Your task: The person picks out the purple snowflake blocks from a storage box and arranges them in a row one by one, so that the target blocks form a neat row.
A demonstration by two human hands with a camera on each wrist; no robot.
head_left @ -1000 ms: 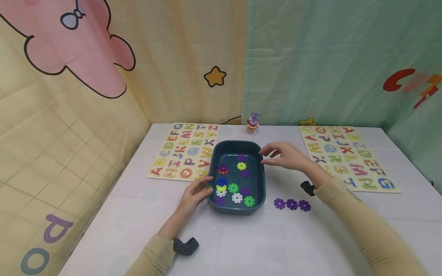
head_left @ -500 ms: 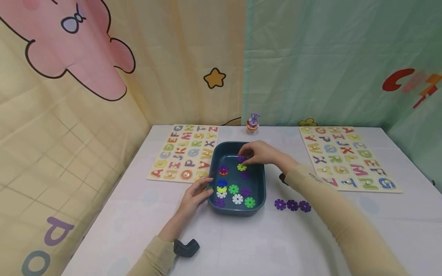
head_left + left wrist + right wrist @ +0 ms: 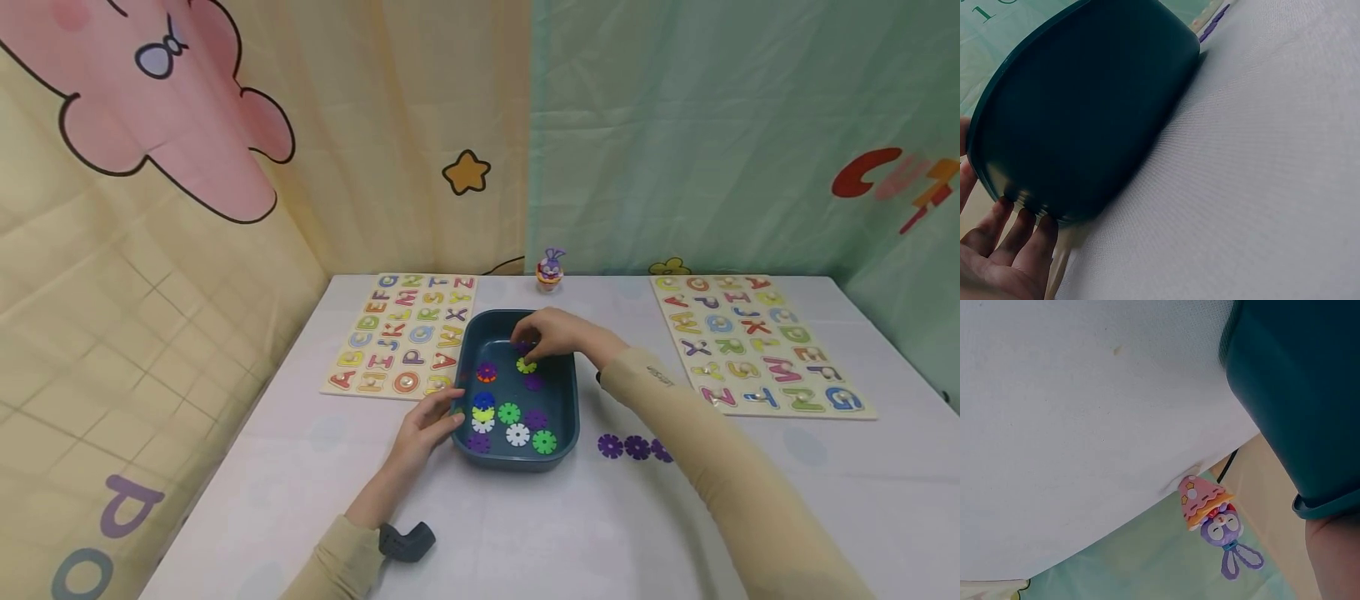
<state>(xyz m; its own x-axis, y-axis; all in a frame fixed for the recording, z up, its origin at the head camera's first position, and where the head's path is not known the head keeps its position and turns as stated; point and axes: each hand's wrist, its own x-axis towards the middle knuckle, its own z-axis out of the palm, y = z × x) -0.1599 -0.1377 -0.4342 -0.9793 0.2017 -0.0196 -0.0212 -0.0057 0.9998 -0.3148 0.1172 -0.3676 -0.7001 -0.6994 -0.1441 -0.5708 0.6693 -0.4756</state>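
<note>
My left hand (image 3: 422, 427) holds the near-left rim of a dark teal plastic tub (image 3: 572, 408). In the left wrist view, its fingertips (image 3: 1044, 228) press the tub's outer wall. Colourful notched snowflake discs lie on the tub's floor: green (image 3: 543, 442), white (image 3: 517, 434), blue (image 3: 483, 401), and others. My right hand (image 3: 558, 332) reaches over the far-right rim, fingers bent down around a purple snowflake disc (image 3: 523, 347) they partly hide; I cannot tell whether they pinch it. A yellow disc (image 3: 527, 366) lies right by the thumb. The right wrist view hides the fingertips behind the tub.
Right of the tub, a row of purple discs (image 3: 637, 447) lies on the white table (image 3: 525, 533), its right end partly behind the sleeve. Alphabet boards stand left (image 3: 405, 333) and right (image 3: 757, 346). A purple rabbit figurine (image 3: 550, 270) stands at the back, before the curtain.
My right hand has moved left from beside the tub's rim into it, and its fingers have lowered over the far purple disc. My left hand stays on the rim.
</note>
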